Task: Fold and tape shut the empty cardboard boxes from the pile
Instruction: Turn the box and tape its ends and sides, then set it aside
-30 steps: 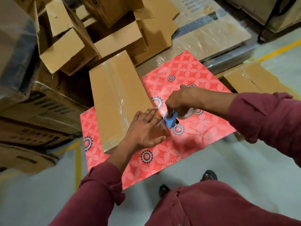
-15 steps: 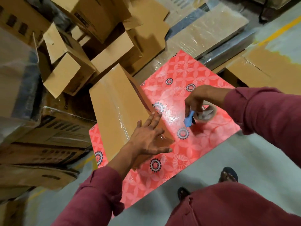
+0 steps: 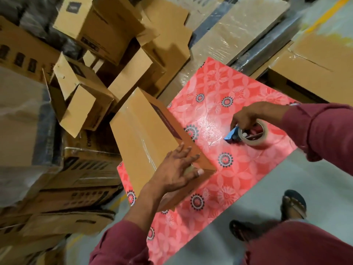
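Observation:
A closed brown cardboard box (image 3: pixel 145 129) with clear tape along its top stands tilted on the red flowered table (image 3: pixel 238 169), its right side lifted. My left hand (image 3: pixel 177 169) lies on the box's near corner, fingers spread over the top edge. My right hand (image 3: pixel 246 117) grips a blue tape dispenser (image 3: pixel 232 133) with a roll of tape (image 3: pixel 254 135), which rests on the table to the right of the box. A pile of empty cardboard boxes (image 3: pixel 107 64) with loose flaps lies behind the box at the upper left.
Flattened printed cartons (image 3: pixel 63 197) are stacked at the left. Plastic-wrapped cardboard sheets (image 3: pixel 238 33) lie beyond the table. Another brown box (image 3: pixel 315 67) stands at the upper right. My sandalled feet (image 3: pixel 294 203) stand on the grey floor below the table's edge.
The box has tipped up onto its left edge under my left hand. My right hand has carried the tape dispenser rightward, away from the box, down onto the table.

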Action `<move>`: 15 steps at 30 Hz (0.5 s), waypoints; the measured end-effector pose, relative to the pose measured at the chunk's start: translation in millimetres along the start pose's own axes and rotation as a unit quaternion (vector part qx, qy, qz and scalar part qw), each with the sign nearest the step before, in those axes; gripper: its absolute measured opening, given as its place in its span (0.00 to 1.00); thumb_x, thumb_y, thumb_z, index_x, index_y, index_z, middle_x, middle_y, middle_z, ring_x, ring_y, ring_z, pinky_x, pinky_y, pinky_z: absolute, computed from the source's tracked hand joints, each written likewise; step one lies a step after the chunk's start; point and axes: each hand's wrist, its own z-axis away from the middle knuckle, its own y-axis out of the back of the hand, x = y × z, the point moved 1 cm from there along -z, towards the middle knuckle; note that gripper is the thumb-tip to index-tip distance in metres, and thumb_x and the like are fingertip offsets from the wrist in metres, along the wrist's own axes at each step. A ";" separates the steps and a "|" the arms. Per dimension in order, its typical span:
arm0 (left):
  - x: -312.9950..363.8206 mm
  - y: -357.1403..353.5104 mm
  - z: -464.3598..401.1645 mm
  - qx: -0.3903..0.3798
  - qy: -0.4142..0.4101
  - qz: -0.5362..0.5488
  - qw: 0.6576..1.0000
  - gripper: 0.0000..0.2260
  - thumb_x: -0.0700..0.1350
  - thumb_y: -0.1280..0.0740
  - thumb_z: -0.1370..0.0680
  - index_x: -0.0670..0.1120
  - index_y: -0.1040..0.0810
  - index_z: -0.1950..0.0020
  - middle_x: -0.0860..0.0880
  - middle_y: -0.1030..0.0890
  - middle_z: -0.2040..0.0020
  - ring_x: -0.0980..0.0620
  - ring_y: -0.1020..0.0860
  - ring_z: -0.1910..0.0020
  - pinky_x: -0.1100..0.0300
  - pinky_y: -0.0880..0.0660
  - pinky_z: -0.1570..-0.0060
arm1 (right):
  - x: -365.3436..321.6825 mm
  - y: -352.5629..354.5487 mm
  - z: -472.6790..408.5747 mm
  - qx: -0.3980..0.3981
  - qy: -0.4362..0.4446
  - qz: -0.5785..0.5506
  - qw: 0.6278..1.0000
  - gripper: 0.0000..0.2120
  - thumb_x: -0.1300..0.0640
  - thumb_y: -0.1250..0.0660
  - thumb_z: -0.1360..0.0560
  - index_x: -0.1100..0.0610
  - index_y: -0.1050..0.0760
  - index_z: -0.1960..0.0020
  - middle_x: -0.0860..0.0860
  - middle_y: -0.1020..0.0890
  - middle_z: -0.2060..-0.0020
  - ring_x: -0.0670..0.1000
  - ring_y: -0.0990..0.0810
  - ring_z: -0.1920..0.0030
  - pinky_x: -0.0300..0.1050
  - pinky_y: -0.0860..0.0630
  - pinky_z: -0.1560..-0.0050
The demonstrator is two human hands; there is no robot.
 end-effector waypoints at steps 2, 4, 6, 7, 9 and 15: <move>-0.8 1.3 6.0 0.007 0.001 -0.036 0.999 0.31 0.71 0.51 0.19 0.59 0.28 0.22 0.51 0.37 0.17 0.50 0.49 0.16 0.37 0.49 0.20 | -3.5 -1.6 5.1 0.068 -0.046 0.028 0.996 0.28 0.59 0.34 0.25 0.40 0.26 0.28 0.50 0.21 0.37 0.57 0.29 0.37 0.52 0.28 0.43; -2.4 0.9 8.2 0.018 -0.009 -0.052 0.998 0.28 0.68 0.53 0.17 0.60 0.25 0.27 0.54 0.33 0.20 0.50 0.48 0.16 0.34 0.54 0.21 | -20.1 -13.0 20.6 0.152 -0.027 0.035 0.987 0.29 0.56 0.33 0.24 0.39 0.30 0.25 0.51 0.25 0.35 0.59 0.33 0.34 0.55 0.32 0.42; -5.1 -1.6 6.8 0.032 -0.028 -0.052 0.998 0.27 0.66 0.55 0.16 0.59 0.24 0.30 0.54 0.29 0.24 0.49 0.47 0.16 0.31 0.56 0.22 | -43.3 -34.6 34.9 0.201 0.044 -0.049 0.977 0.27 0.57 0.33 0.24 0.43 0.28 0.26 0.53 0.24 0.37 0.60 0.29 0.36 0.51 0.31 0.39; -8.2 -3.4 3.8 0.032 -0.039 -0.054 0.997 0.27 0.66 0.57 0.16 0.59 0.24 0.31 0.55 0.28 0.25 0.49 0.46 0.17 0.31 0.57 0.23 | -58.5 -49.6 43.1 0.216 0.072 -0.105 0.968 0.28 0.60 0.35 0.25 0.45 0.27 0.26 0.54 0.23 0.38 0.60 0.26 0.37 0.48 0.30 0.38; -14.7 -5.4 -2.9 0.032 -0.065 -0.035 0.997 0.29 0.66 0.58 0.16 0.58 0.23 0.31 0.55 0.26 0.26 0.50 0.44 0.17 0.32 0.55 0.22 | -91.5 -87.1 53.5 0.229 0.102 -0.179 0.951 0.33 0.65 0.37 0.29 0.49 0.27 0.25 0.55 0.23 0.35 0.58 0.24 0.36 0.49 0.28 0.36; -42.4 -21.7 -9.3 0.112 -0.147 0.007 0.983 0.27 0.60 0.52 0.14 0.49 0.26 0.24 0.51 0.28 0.22 0.51 0.42 0.18 0.36 0.53 0.20 | -174.5 -161.5 42.8 0.384 0.106 -0.342 0.851 0.44 0.67 0.40 0.34 0.50 0.38 0.19 0.46 0.31 0.23 0.42 0.33 0.25 0.42 0.35 0.24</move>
